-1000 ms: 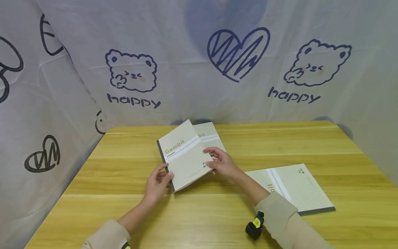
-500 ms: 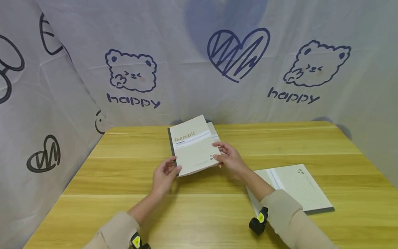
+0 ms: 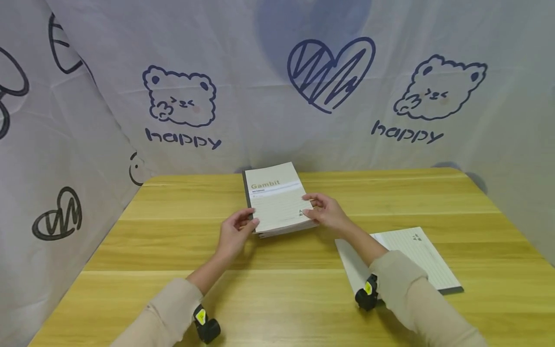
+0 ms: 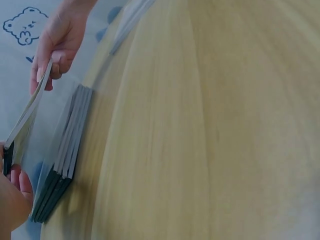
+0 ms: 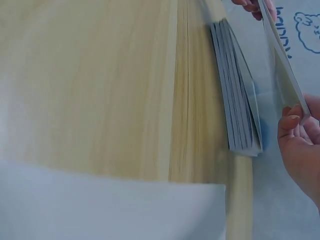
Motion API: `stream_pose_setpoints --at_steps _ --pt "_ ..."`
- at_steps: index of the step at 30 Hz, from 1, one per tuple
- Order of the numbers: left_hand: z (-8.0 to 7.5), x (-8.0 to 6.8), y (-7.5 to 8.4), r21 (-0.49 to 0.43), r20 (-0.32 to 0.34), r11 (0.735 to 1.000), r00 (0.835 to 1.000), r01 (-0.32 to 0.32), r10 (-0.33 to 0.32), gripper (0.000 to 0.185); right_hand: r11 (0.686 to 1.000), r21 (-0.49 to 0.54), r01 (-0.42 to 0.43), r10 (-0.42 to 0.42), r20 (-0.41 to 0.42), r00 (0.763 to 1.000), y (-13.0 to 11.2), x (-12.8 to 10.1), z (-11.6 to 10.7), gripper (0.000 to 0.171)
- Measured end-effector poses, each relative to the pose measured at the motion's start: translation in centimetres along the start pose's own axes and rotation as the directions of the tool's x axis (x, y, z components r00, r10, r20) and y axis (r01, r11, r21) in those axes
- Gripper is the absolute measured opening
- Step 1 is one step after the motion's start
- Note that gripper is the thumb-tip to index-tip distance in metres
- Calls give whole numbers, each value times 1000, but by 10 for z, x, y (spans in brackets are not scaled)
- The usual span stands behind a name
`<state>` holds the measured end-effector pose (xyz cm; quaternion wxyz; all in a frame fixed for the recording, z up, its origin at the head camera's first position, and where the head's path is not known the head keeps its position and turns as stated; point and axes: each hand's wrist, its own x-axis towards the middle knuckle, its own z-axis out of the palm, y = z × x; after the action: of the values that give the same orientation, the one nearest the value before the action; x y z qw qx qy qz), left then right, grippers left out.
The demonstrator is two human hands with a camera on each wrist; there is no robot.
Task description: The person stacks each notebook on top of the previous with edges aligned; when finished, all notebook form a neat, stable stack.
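The right forearm [image 3: 368, 246] partly hides a notebook [image 3: 418, 253] near the held one [image 3: 277, 205].

Table [image 3: 277, 299]: it was yellow wood with long stripes.
Back: a pile of notebooks [image 5: 235, 90] sat there.
Right side: one notebook [image 3: 422, 258] lay flat.

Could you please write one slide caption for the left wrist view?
Two hands hold a notebook above a stack of notebooks on a wooden table.

I see a left grip [image 3: 234, 233] and right grip [image 3: 328, 212] holding a Gambit notebook [image 3: 277, 198]; a second notebook [image 3: 422, 258] lies partly beneath the right forearm [image 3: 365, 245].
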<state>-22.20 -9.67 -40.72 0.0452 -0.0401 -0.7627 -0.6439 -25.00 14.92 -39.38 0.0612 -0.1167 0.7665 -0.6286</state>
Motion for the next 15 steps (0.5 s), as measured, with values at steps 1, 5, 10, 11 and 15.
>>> stream_pose_setpoints --at_steps 1,5,10,11,15 --pt "1 1 -1 2 3 1000 1000 -3 3 33 1000 -16 2 -2 5 1000 1 1 -1 40" --pt "3 6 -9 46 13 999 1000 -16 16 33 997 -71 4 -3 12 1000 8 5 -4 38" --pt "5 12 -15 105 18 994 999 -34 33 33 992 -125 15 -15 -5 1000 17 10 -6 36" --pt "6 13 -17 115 15 993 999 -33 31 32 991 -136 17 -18 -3 1000 18 11 -7 36" --pt "8 16 -21 124 9 992 1000 -22 21 31 983 -180 25 -26 -1 1000 22 12 -8 36"
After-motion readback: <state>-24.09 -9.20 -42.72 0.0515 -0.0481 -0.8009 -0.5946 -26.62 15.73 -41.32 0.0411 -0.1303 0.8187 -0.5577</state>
